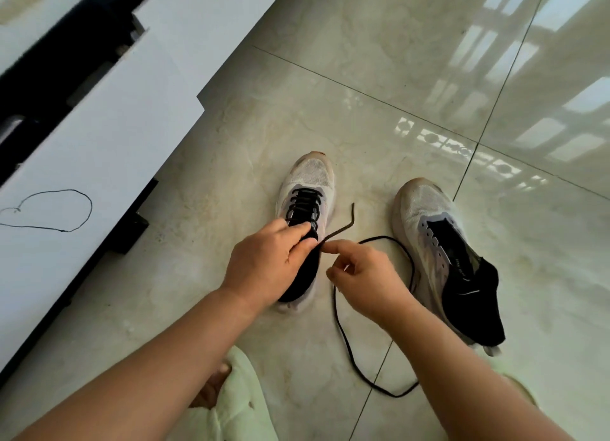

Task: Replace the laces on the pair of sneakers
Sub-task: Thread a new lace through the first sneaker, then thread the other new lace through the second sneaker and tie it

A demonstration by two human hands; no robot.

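Two white mesh sneakers with black tongues and collars stand on the glossy tiled floor, toes pointing away from the person and heels toward them. The left sneaker has its long axis running almost straight up the view, and black lace crosses its eyelets in several rows. The left hand lies over the rear half of this shoe, fingers curled down around the tongue near the top eyelets, gripping it. The right hand hovers just beside it, thumb and forefinger pinching a black lace end that comes out from the upper eyelets, rises up and to the right, and kinks upward at its tip. The right sneaker stands well apart to the right with no lace in its eyelets; its long axis is tilted, toe toward the upper left and heel toward the lower right. A loose black lace lies on the floor between the two shoes, curving in a large open loop from near the right sneaker's side down toward the person. A pale green slipper shows at the bottom edge. To the left stands a low white cabinet with a thin black cord curled on its top.
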